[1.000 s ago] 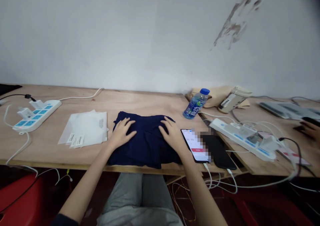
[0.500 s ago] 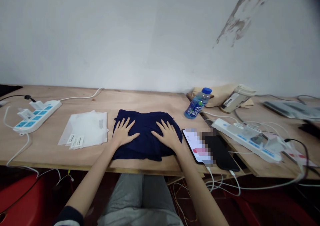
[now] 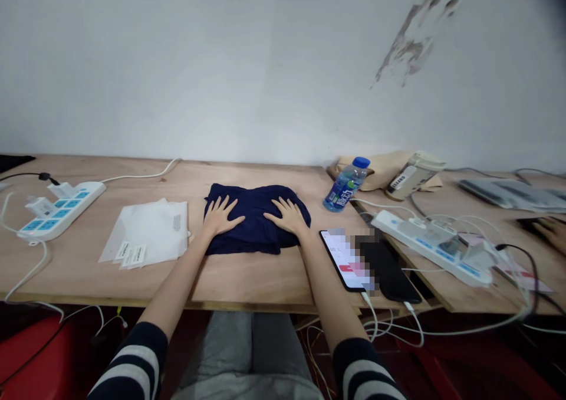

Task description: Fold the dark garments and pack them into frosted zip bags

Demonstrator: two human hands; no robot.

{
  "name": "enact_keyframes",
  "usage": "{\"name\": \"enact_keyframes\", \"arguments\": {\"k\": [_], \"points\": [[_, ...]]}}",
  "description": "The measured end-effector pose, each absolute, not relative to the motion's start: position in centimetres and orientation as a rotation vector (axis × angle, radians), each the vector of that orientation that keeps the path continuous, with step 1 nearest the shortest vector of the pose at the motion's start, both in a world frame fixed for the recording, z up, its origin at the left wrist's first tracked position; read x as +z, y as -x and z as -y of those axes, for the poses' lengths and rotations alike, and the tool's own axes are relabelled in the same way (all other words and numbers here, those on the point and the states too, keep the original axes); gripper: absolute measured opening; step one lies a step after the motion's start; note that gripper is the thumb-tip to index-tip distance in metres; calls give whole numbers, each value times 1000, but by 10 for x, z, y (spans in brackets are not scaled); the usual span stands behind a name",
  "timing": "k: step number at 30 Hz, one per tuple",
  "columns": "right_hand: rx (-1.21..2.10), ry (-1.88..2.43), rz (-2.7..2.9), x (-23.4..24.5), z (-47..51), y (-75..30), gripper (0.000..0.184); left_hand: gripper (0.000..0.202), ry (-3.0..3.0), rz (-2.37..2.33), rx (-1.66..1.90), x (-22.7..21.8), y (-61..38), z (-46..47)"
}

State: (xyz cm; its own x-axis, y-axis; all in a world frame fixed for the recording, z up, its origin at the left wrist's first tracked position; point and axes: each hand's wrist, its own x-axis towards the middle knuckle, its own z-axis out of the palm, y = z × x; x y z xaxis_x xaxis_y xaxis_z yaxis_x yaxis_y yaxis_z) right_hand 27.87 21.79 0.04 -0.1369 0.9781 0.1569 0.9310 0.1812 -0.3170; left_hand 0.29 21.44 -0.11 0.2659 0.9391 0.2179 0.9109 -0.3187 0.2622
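Observation:
A folded navy blue garment (image 3: 252, 226) lies on the wooden table (image 3: 252, 282) in front of me; its exact kind does not show. My left hand (image 3: 221, 216) rests flat on its left part, fingers spread. On its right part lies my right hand (image 3: 288, 216), also flat with the fingers apart. Both palms touch the cloth without gripping it. To the left of the garment is a small stack of clear plastic bags (image 3: 152, 232) with white labels.
A white power strip (image 3: 64, 211) stands at left, another (image 3: 431, 246) at right. Beside the garment lie a lit phone (image 3: 342, 261) and a dark phone (image 3: 393, 273), both cabled. Behind them are a blue-capped bottle (image 3: 347, 184) and a coffee cup (image 3: 415, 176). Another person's hand (image 3: 555, 230) shows at far right.
The garment has slid away from me, toward the wall, with both my hands flat on it. More table shows in front of it. Another person's hand has appeared at far right.

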Motion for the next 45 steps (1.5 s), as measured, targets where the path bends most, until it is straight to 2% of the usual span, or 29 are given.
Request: {"name": "enact_keyframes", "arguments": {"k": [7,12,22,28,45], "points": [[117,1807,2112,-1,-213,-275,79,78,-2461,-1789,542,-6,-4,-215],[123,1795,2078,-1,-212,-275,76,59,-2449,-1769,610,-12,-1,-218],[8,1501,1733,12,-214,-289,31,41,-2439,-1744,832,-15,-2,-222],[17,1374,1725,20,-207,-288,16,37,-2448,-1736,861,-16,-1,-222],[81,1390,1864,13,-203,-272,10,36,-2429,-1723,866,-17,-1,-221]]}}
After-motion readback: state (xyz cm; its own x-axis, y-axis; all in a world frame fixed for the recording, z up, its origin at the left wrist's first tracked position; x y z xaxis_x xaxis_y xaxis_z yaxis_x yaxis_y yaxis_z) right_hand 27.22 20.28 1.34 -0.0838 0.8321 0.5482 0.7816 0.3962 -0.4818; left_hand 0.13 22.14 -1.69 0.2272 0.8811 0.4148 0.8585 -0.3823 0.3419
